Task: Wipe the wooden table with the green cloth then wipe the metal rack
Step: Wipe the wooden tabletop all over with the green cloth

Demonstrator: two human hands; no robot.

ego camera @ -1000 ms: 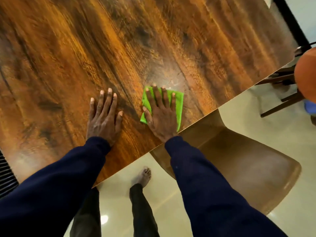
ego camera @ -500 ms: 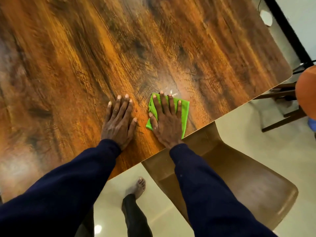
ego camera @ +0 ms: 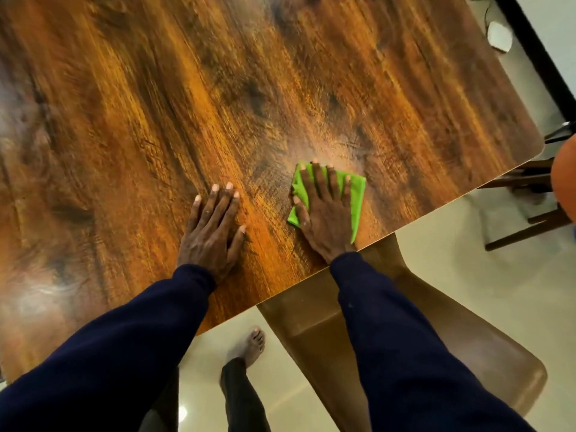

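Observation:
The wooden table (ego camera: 218,104) fills most of the view, dark and orange grained. A folded green cloth (ego camera: 355,201) lies flat on it near the front right edge. My right hand (ego camera: 324,213) presses down on the cloth with straight, spread fingers, covering its middle. My left hand (ego camera: 212,232) rests flat on the bare wood a short way left of the cloth, fingers straight. The metal rack is not in view.
A brown plastic chair (ego camera: 452,353) stands under the table's front edge, below my right arm. A wooden chair frame (ego camera: 530,226) and an orange object (ego camera: 564,182) are at the right. My bare foot (ego camera: 252,347) is on the pale tiled floor.
Both hands and the cloth have shifted rightward along the table's front edge, toward the right corner. My right hand stays flat on the cloth throughout.

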